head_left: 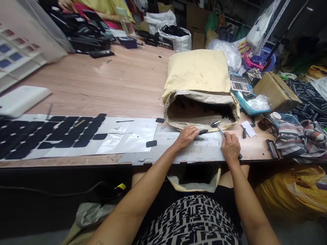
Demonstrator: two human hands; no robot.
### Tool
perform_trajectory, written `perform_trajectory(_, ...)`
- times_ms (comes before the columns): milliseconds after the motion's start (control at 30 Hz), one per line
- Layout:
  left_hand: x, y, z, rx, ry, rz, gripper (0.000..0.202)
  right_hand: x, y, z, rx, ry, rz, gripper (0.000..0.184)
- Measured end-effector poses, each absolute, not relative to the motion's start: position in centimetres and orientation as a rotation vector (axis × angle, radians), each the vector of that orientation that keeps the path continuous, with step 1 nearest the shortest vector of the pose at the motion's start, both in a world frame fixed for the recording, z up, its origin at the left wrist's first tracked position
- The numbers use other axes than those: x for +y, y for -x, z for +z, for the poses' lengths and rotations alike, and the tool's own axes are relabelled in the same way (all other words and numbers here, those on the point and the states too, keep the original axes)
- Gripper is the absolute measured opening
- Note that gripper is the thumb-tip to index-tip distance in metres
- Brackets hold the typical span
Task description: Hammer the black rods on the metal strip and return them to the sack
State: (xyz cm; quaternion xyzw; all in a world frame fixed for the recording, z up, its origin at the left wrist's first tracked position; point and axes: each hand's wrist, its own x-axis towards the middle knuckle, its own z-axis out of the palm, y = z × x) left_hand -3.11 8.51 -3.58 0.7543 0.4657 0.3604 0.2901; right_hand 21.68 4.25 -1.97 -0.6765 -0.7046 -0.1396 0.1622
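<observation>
My left hand [188,136] is closed on a small black piece [203,132], whose free end points right, just above the table edge. In my right hand [231,147] is a small hammer [217,126] with a metal shaft; its yellow-tipped head lies just right of the black piece, apart from it. The dark end of its handle shows below my fist. Right behind both hands, a tan sack [196,73] lies on its side, its mouth facing me, with dark bristly pieces partly visible inside.
Rows of black rounded pads [63,132] lie on white sheets at the left. A calculator [239,83] rests on a blue basket [255,108] at the right, beside a cardboard box [277,92]. An open bag [194,185] hangs below the edge. Another person's arm shows at the back left.
</observation>
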Motion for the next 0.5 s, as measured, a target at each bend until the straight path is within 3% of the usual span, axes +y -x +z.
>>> perform_trajectory(367,-4.3,3.1,-3.6,1.033,-2.39,0.686,0.015,4.2,-21.8,-2.2,-2.018,1.935,-0.443,0.029)
perform_trajectory(500,-5.0,2.6,-3.4,1.054,-2.425,0.743,0.026,4.2,-21.7,-2.3,-2.021,1.929,-0.473,0.029)
